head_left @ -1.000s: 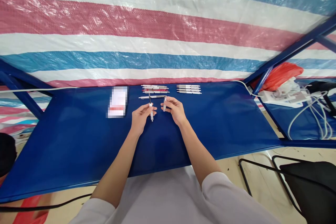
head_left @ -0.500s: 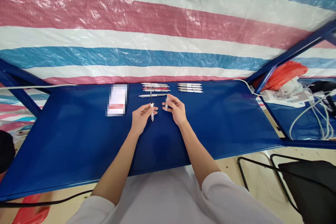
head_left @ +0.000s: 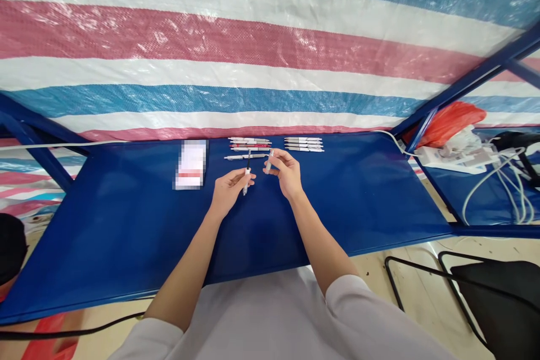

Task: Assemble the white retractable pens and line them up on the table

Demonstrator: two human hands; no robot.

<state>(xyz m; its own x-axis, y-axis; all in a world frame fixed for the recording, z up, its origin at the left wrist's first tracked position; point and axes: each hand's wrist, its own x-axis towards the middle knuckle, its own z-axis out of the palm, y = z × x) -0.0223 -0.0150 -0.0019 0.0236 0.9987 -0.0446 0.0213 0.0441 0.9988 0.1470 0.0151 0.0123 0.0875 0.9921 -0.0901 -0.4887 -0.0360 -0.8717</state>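
Note:
My left hand (head_left: 228, 191) pinches the white rear half of a pen (head_left: 246, 182), held upright with its dark refill (head_left: 248, 158) sticking bare out of the top. A short way to the right, my right hand (head_left: 287, 172) is closed on a pale pen barrel (head_left: 269, 162), apart from the other half. Just beyond my hands a single white pen (head_left: 240, 157) lies crosswise on the table. Behind it is a row of several pens (head_left: 248, 140), one of them red, and to its right another row of white pens (head_left: 304, 144).
The blue table (head_left: 363, 197) carries a blurred white-and-red rectangular item (head_left: 189, 166) at left. Striped sheeting (head_left: 253, 45) hangs behind. On the right are a red plastic bag (head_left: 449, 124), a power strip (head_left: 455, 158) with white cables, and a black chair (head_left: 498, 292).
My right hand has risen slightly with the barrel and tilted it. My left hand has shifted a little to the right, and the pen half now leans slightly. The two parts stay apart.

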